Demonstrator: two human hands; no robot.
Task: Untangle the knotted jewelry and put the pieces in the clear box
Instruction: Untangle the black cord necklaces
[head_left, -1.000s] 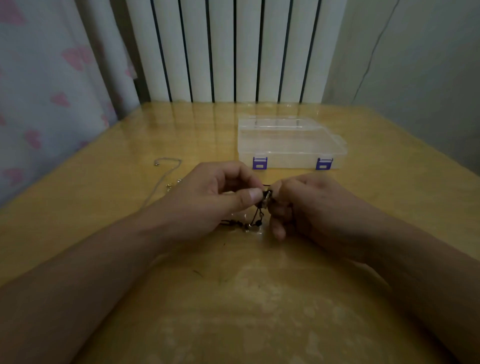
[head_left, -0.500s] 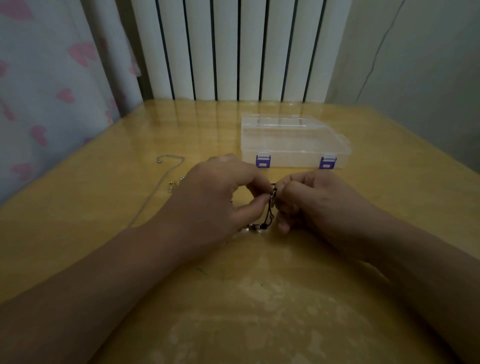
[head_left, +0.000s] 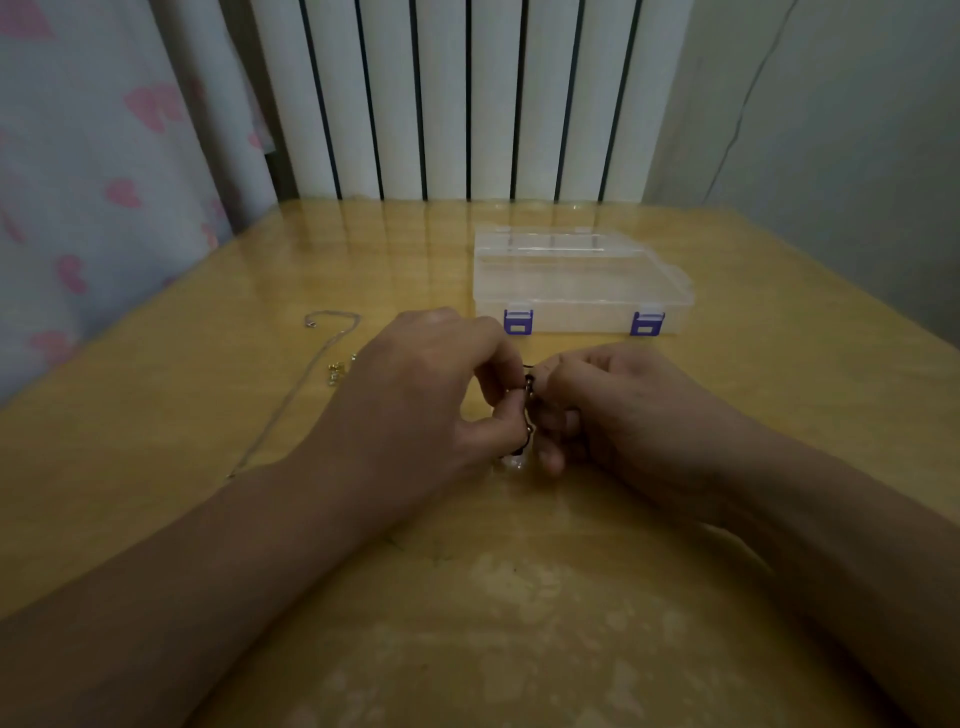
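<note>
Currently, head view only. Both hands meet at mid-bench, just in front of the clear box (head_left: 582, 283). Left hand (head_left: 415, 395) and right hand (head_left: 618, 405) face each other, fingertips nearly touching, with the knotted jewelry (head_left: 529, 410) pinched between them. Left fingers (head_left: 506, 415) are curled and pinch the dark cord from the left; right fingers (head_left: 553, 447) are curled and pinch it from the right. So both hands are grasping the tangle, neither is released.

Key relation: the tangle hangs between the two sets of fingertips, long axis roughly vertical, running from the top pinch down toward the bench. A pale bead or pendant shows at its lower end, too blurred to name. Both hands are equally near it; the box lies beyond, toward the far edge, slightly nearer the right hand. Its lid looks closed, with two purple latches (head_left: 518, 322) on the near side, so it likely needs opening before anything goes in.

A thin silver chain (head_left: 291, 395) lies loose on the bench near the left edge, with small gold pieces (head_left: 336, 370) beside it, apart from the hands.

No brand, label or readable writing visible.
</note>
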